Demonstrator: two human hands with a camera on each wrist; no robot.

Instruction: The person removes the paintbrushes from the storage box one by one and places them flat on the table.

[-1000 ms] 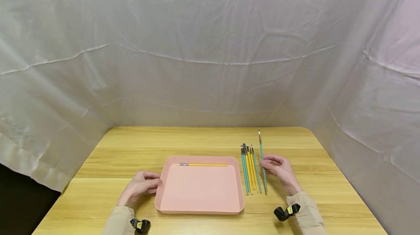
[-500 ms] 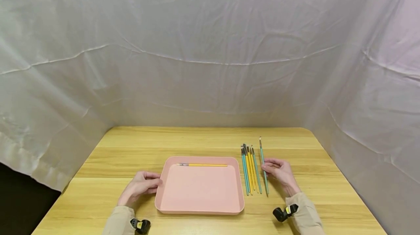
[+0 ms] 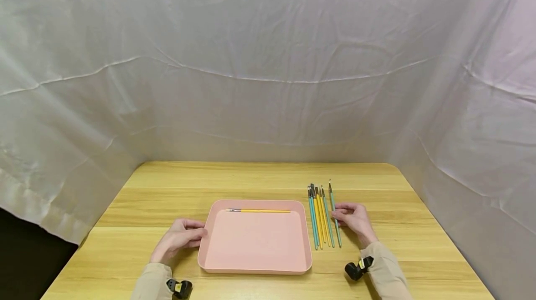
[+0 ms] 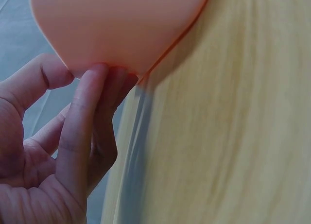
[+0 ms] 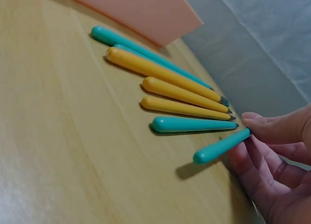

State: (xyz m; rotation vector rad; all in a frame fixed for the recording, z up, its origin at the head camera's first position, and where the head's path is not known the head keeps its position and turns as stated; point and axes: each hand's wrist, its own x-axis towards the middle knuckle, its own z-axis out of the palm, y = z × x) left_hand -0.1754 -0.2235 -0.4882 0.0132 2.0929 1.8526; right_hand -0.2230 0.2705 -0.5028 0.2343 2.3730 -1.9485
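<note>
My right hand (image 3: pixel 353 220) pinches a teal-handled paintbrush (image 5: pixel 221 147) between thumb and fingers. The brush's rounded handle end casts a shadow on the wood just below it. To its left lies a row of several paintbrushes with teal and yellow handles (image 5: pixel 165 76), bristles pointing away. My left hand (image 3: pixel 182 238) holds the left rim of a shallow pink tray (image 3: pixel 255 271), fingertips at its side wall in the left wrist view. Inside the tray, along its far side, rests one yellow-handled paintbrush (image 3: pixel 264 210).
Everything sits on a light wooden table (image 3: pixel 167 188). A grey cloth curtain (image 3: pixel 268 104) hangs behind the table and along its sides. Each beige sleeve carries a small black wrist camera.
The teal paintbrush in my right hand has come nearer to me and slightly left, closer to the row. My left hand and the tray have stayed put.
</note>
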